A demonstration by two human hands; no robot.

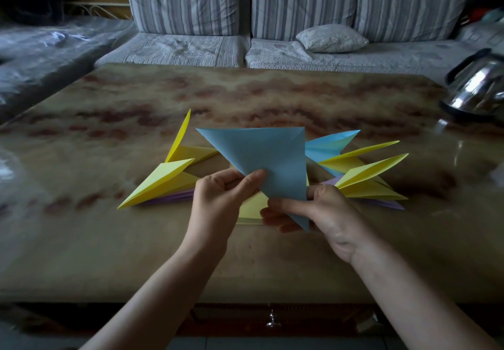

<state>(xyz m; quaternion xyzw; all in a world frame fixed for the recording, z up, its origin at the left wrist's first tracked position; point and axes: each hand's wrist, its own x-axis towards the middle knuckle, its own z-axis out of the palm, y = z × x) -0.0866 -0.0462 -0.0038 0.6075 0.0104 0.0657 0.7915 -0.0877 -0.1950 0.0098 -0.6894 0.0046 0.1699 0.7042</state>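
The left hand (221,194) and right hand (324,213) are pinching a folded blue paper triangle (267,161) above the table (272,254), its long point aiming down toward the person.

The brown marbled table (272,262) bears a flat stack of yellow sheets (252,207) between the left hand (218,199) and the right hand (324,213), yellow folded darts (163,180) on purple paper (169,199) just left of the left hand, yellow and blue darts (371,180) just right of the right hand, and a steel kettle (480,87) well off to that hand's right.
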